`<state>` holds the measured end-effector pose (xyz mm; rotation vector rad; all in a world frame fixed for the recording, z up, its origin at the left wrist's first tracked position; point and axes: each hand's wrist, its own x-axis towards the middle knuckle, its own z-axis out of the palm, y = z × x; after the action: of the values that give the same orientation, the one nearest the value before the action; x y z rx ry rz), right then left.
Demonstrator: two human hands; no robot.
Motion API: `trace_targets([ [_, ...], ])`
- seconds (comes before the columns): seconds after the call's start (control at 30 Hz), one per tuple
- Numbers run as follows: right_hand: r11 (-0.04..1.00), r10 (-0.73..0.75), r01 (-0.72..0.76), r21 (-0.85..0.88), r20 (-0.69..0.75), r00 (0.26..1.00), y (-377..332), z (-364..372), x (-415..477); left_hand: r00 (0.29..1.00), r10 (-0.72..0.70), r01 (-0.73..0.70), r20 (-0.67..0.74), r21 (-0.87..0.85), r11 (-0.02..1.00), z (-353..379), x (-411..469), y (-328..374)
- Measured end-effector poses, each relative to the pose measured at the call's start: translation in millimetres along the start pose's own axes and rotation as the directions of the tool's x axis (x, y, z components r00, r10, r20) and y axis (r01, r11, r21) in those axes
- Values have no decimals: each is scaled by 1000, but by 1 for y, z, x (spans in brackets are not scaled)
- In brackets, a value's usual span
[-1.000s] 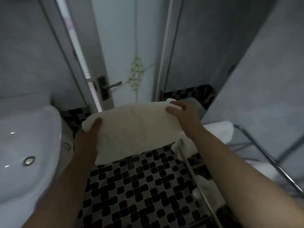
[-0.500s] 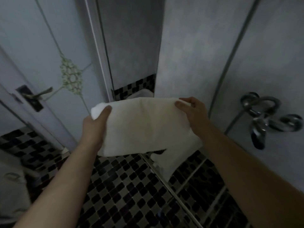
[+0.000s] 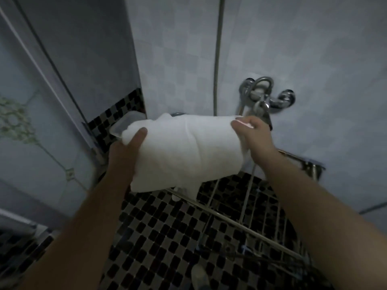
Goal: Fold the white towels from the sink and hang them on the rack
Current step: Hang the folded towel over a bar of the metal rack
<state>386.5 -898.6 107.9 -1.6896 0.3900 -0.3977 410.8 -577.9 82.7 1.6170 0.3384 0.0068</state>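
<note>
The folded white towel [image 3: 184, 151] hung stretched between both hands, raised above the metal rack [image 3: 247, 214] and the checkered floor [image 3: 159, 233]. The left hand [image 3: 125, 151] gripped its left end, thumb lying on top. The right hand [image 3: 253, 137] pinched the upper right corner, fingers curled over the edge. A chrome tap [image 3: 266, 97] sat on the wall just behind.

White towel [image 3: 184, 151]; black-and-grey checkered floor [image 3: 159, 237]

Left hand [image 3: 125, 151] and right hand [image 3: 254, 139] grip white towel [image 3: 188, 151].
</note>
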Motion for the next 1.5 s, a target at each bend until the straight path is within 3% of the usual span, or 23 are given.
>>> trace_targets([
  [0.17,996,83,-86,-17,-108,991,12,-26,-21,996,22,-22,92,2,1000,16,-21,-12],
  [0.33,996,88,-91,-10,-161,983,20,-45,-19,991,89,-92,96,28,995,38,-42,-29],
  [0.43,995,101,-99,20,-168,981,33,-56,-8,993,41,-45,110,39,998,50,-47,-35],
  [0.63,984,146,-147,-97,-27,989,61,-80,29,994,-77,76,82,23,997,83,-65,-67],
  [0.83,960,272,-254,-119,186,944,103,-92,85,973,-232,231,-9,-63,971,137,-84,-93],
  [0.93,972,218,-185,-146,258,941,121,-94,112,972,-228,222,-49,-108,969,163,-92,-90],
  [1.1,975,223,-214,-62,241,944,140,-98,150,968,-252,243,-7,-242,939,209,-101,-73],
  [1.23,987,139,-113,-113,260,955,150,-101,165,961,-268,268,63,-435,859,243,-105,-65],
  [1.37,995,56,-34,-89,263,963,157,-99,180,962,-256,269,95,-488,830,253,-106,-71],
  [1.5,987,148,-158,7,299,943,157,-103,188,949,-280,313,147,-573,758,256,-117,-83],
])
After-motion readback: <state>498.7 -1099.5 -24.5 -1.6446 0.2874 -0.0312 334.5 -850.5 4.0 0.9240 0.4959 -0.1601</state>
